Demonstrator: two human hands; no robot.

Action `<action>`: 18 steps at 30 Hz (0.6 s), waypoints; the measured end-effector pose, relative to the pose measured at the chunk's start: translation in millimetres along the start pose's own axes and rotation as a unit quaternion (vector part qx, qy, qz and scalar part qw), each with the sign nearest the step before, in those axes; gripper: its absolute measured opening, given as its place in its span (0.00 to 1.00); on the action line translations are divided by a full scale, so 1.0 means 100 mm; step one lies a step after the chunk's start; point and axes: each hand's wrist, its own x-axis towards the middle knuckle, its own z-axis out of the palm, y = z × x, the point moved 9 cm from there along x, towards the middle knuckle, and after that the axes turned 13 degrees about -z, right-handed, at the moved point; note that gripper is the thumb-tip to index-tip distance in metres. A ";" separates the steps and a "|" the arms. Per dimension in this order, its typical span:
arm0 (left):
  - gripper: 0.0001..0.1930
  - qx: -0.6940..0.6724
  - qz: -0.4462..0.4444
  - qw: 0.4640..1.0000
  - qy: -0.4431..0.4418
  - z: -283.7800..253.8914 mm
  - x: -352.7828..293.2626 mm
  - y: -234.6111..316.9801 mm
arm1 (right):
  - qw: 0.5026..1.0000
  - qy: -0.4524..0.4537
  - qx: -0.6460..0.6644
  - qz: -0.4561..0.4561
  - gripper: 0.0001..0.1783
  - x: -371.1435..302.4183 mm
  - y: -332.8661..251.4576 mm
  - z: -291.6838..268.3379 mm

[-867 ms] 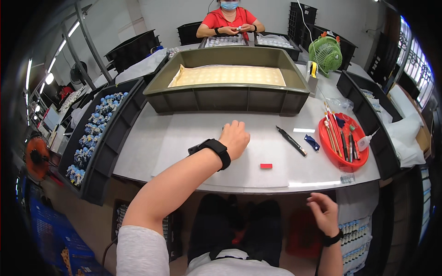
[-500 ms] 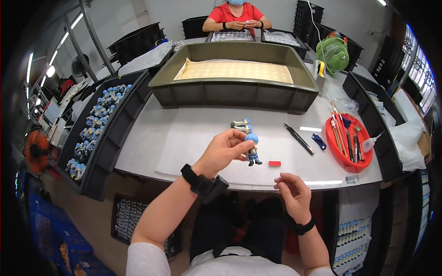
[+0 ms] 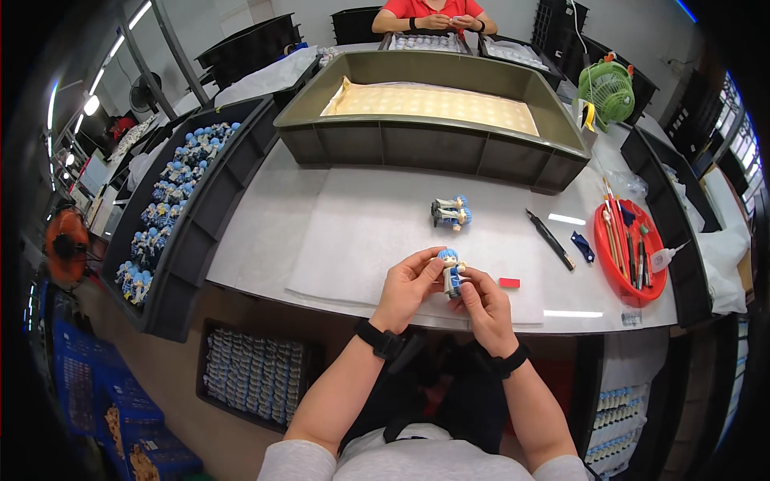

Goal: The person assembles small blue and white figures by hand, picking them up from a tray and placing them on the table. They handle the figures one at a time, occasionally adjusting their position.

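Note:
A small blue-haired figurine [image 3: 451, 271] stands upright between my two hands, just above the near part of the table. My left hand [image 3: 409, 287] grips it from the left by the head and body. From the right, my right hand [image 3: 488, 306] pinches its lower body and legs. Beyond them, two like figurines [image 3: 451, 213] lie side by side on the white sheet [image 3: 361, 232]. Close to my right hand is a small red block [image 3: 509, 283].
A big grey-green bin [image 3: 433, 136] with a yellowish cloth stands at the back. Figurines fill a dark crate [image 3: 204, 232] on the left. At right lie a black pen-like tool [image 3: 550, 239] and a red basket [image 3: 631, 290] of brushes. A co-worker in red [image 3: 433, 10] sits opposite.
My right hand has come up from the table edge and taken hold of the figurine too. The figurine now faces me, nearer the front edge. The view has shifted slightly.

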 end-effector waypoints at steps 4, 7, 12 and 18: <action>0.16 -0.015 -0.008 1.000 -0.013 0.00 -0.01 0.00 | 1.000 0.019 0.011 -0.012 0.17 0.00 -0.04 -0.01; 0.16 -0.031 0.003 0.999 -0.027 -0.01 -0.02 0.01 | 1.000 0.024 0.011 -0.015 0.17 0.00 -0.06 0.01; 0.16 -0.032 0.003 0.999 -0.030 0.00 -0.03 0.02 | 0.999 0.029 0.006 -0.021 0.17 0.00 -0.07 0.00; 0.16 -0.032 0.004 0.999 -0.033 -0.01 -0.03 0.02 | 0.999 0.028 0.002 -0.019 0.18 0.00 -0.08 0.00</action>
